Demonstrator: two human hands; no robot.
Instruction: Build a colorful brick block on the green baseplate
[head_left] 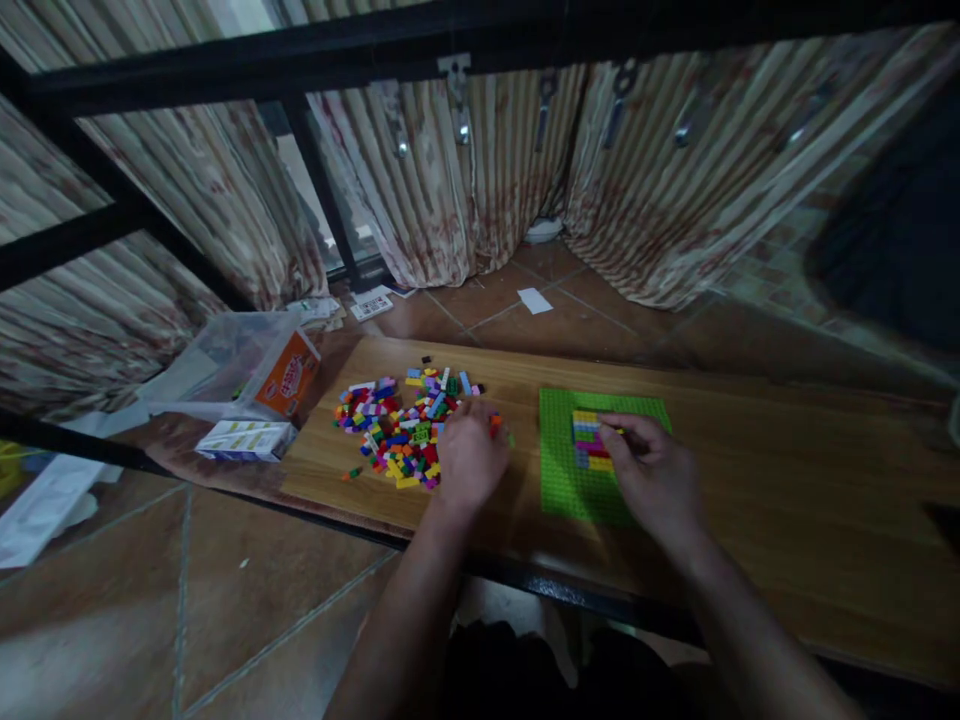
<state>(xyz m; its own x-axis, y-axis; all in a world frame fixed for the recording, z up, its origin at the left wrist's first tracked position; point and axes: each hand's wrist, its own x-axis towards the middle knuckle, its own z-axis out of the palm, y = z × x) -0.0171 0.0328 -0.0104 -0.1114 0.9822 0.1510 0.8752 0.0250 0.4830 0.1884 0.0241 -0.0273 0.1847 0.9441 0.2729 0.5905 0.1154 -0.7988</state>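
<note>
A green baseplate [559, 490] lies on the wooden table, with a block of toy bricks [589, 440] in yellow, grey, purple and red rows on it. Over the plate's right half, my right hand [656, 475] pinches its thumb and fingers together beside these rows. A bit of yellow, seemingly a small brick, shows at its fingertips. My left hand [472, 455] reaches down at the right edge of a loose pile of coloured toy bricks [405, 430]. Its fingers curl away from me, so their grip is hidden. An orange-red brick shows near those fingers.
The bricks and baseplate share a long wooden table [787, 480]. Left of it stand a clear plastic bin [225, 350] with an orange label and a small white box [246, 440]. Behind are striped curtains [510, 180], a dark metal bar [337, 55] and papers on the tiled floor.
</note>
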